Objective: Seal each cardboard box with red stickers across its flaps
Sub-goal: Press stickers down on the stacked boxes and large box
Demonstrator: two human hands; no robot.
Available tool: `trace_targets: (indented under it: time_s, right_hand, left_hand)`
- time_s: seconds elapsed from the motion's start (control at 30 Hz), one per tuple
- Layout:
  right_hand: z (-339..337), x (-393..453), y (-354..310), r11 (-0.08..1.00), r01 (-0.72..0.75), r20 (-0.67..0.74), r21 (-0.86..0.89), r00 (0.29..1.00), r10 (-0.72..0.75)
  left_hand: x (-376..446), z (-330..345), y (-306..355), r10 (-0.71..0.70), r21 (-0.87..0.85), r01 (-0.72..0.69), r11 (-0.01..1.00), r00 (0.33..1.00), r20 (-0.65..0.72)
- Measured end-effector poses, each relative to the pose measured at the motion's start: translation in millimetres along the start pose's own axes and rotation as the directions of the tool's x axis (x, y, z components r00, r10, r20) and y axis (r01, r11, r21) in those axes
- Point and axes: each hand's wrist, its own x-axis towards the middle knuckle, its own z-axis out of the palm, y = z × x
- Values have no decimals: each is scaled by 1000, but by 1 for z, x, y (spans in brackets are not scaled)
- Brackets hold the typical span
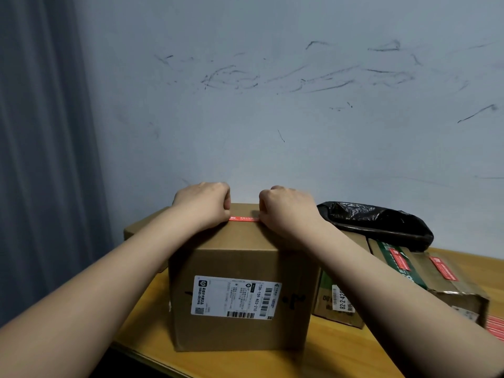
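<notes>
On the wooden table (141,331), against the scuffed wall (272,118), sat the tall cardboard box (240,298), shipping label (236,297) facing the camera. Red sticker (243,219) lay across the top of the box, only its middle strip visible between the two hands. Left hand (203,204) had fingers curled, resting on the sticker's left end; right hand (286,211) likewise curled, on the right end. Couldn't tell if either was pinching the sticker or just pressing it down, since the knuckles hid the fingertips. Both forearms crossed the box's top edges and blocked most of the flap seam. Right of it, touching or just beside: a lower box with green tape (392,271), two red stickers already on it, partly hidden by the right forearm. Black plastic bag (376,222) lay on top of that pile, at the back. More red strips (495,327) at the far right edge. Grey curtain (41,159) on the left.
</notes>
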Motion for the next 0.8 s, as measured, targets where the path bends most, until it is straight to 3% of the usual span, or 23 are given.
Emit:
trace_targets:
  time_s: [0.33,0.43,0.57,0.67,0.8]
  right_hand:
    - [2,-20,17,993,-56,-43,104,997,61]
    - [-3,-33,8,962,46,77,268,995,-69]
    - [-11,-47,-5,952,135,303,276,927,-220]
    - [-15,-49,-7,954,123,322,273,923,-211]
    - [-14,-46,-10,952,109,292,287,936,-195]
  left_hand:
    - [-19,10,-10,68,-38,-70,997,996,-57]
    - [-36,16,-6,194,-65,-192,979,981,20]
    - [-44,20,-4,281,-51,-276,960,949,142]
    - [-44,19,-3,283,-55,-278,959,939,197]
    - [-43,16,3,275,-49,-271,961,949,155]
